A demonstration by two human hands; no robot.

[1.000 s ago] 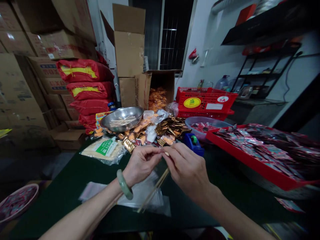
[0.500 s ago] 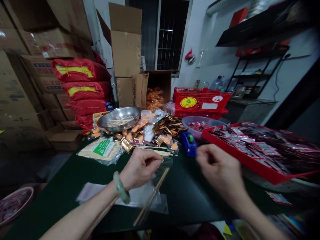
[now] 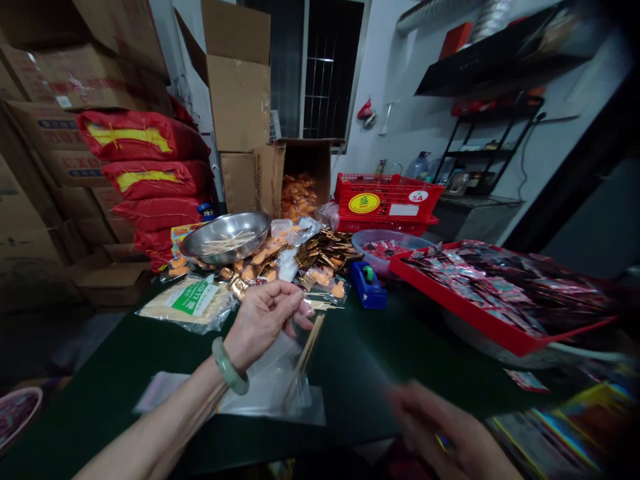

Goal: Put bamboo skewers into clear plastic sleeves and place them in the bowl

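Note:
My left hand point(image 3: 267, 319), with a green bangle point(image 3: 230, 367) on its wrist, is closed in a pinch above the table. Its fingertips appear to grip a thin clear plastic bag, whose edges are hard to see. Below them, thin bamboo sticks point(image 3: 306, 353) slant downward, seemingly inside the clear plastic. Flat clear bags point(image 3: 260, 393) lie in a stack under this hand. At the table's near edge on the right, my right hand point(image 3: 440, 427) is smeared by motion, so its fingers cannot be made out. A colourful printed pack point(image 3: 565, 427) lies near it.
Behind my left hand are a packet of bamboo sticks point(image 3: 185, 300), a steel bowl point(image 3: 230, 243) and wrapped snacks point(image 3: 325, 253). A blue tape dispenser point(image 3: 367, 287) stands mid-table. To the right, a red tray point(image 3: 465, 310) holds many small packets; a red crate point(image 3: 385, 200) is behind.
My right hand has dropped down toward the near edge and away from the tape dispenser. My left hand stays pinched, its lower fingers now showing. The view has turned slightly right.

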